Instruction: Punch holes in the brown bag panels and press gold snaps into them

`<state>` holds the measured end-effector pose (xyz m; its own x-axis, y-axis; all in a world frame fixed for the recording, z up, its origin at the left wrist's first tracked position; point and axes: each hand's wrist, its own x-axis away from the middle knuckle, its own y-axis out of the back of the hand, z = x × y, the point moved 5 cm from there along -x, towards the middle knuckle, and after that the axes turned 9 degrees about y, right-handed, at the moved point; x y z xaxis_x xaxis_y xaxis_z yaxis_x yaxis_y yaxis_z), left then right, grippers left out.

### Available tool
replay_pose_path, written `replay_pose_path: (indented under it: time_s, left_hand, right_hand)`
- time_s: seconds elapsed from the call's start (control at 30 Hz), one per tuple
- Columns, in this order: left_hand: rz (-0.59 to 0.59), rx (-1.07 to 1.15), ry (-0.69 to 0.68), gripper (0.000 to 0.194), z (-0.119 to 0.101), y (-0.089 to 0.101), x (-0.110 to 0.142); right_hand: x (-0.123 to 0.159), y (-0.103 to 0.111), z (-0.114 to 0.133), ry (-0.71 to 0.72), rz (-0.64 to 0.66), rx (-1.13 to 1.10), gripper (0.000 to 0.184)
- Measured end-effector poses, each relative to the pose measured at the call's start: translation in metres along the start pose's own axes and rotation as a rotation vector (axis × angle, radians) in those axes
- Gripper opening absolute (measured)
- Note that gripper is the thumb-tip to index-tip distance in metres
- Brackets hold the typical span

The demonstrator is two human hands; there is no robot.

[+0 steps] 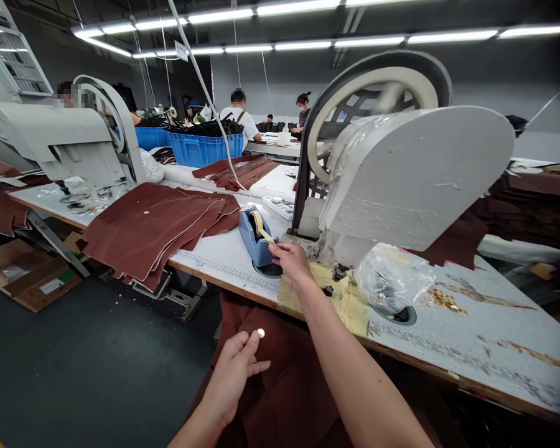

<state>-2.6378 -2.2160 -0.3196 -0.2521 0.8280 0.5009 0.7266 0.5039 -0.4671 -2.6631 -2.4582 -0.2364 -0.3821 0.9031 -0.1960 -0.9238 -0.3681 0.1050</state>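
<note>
My left hand is held out over a brown leather sheet below the table's front edge, pinching a small round gold stud between thumb and fingertip. My right hand rests at the table edge, its fingertips on a strip of yellowish masking tape pulled from a blue tape dispenser. Yellow paper lies beside that hand on the white table. A clear plastic bag of small metal parts sits to the right.
Two white press machines stand on the table, one right beside my right hand, the other at the left. Stacked brown leather pieces lie left of the dispenser. Gold studs are scattered at the right. Blue crates and several co-workers are behind.
</note>
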Motion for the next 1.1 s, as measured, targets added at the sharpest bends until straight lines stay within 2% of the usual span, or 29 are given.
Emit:
replay_pose_path:
  time_s: [0.1,0.17,0.27,0.33,0.43,0.53,0.7,0.87,0.9,0.97,1.03,1.1]
  left_hand:
    - [0.023,-0.031,-0.040,0.048,-0.007,0.000,-0.002]
    - [0.040,-0.036,-0.055,0.045,-0.009,0.002,-0.002]
    - [0.094,-0.078,-0.074,0.041,-0.012,0.003,0.001]
    - [0.130,-0.128,-0.097,0.040,-0.015,0.000,0.004]
    - [0.144,-0.194,-0.133,0.041,-0.015,-0.006,0.007]
    - [0.139,-0.245,-0.155,0.041,-0.013,-0.011,0.010]
    - [0.136,-0.309,-0.167,0.041,-0.011,-0.011,0.012]
    - [0.120,-0.385,-0.201,0.042,-0.005,-0.012,0.012]
    - [0.094,-0.419,-0.216,0.042,-0.006,-0.012,0.015]
    - [-0.052,-0.543,-0.270,0.042,-0.015,-0.003,0.026]
    - [-0.288,-0.713,-0.377,0.039,-0.041,0.017,0.044]
    - [-0.494,-0.850,-0.547,0.038,-0.081,0.040,0.061]
  right_hand:
    - [0.013,0.013,-0.003,0.011,-0.023,-0.013,0.029]
    - [0.039,0.020,-0.001,0.012,0.037,-0.043,0.030]
    - [0.097,0.021,0.008,0.064,0.324,-0.029,0.031]
    - [0.135,0.021,0.014,0.116,0.505,0.061,0.031]
    - [0.168,0.024,0.017,0.225,0.587,0.236,0.028]
    - [0.176,0.026,0.017,0.299,0.591,0.307,0.027]
    - [0.173,0.026,0.018,0.307,0.595,0.353,0.025]
    - [0.174,0.022,0.012,0.215,0.576,0.552,0.034]
    - [0.174,0.024,0.010,0.191,0.558,0.621,0.039]
    - [0.174,0.036,0.013,0.180,0.523,0.696,0.042]
    - [0.169,0.059,0.022,0.208,0.481,0.658,0.037]
    - [0.155,0.099,0.038,0.265,0.357,0.626,0.031]
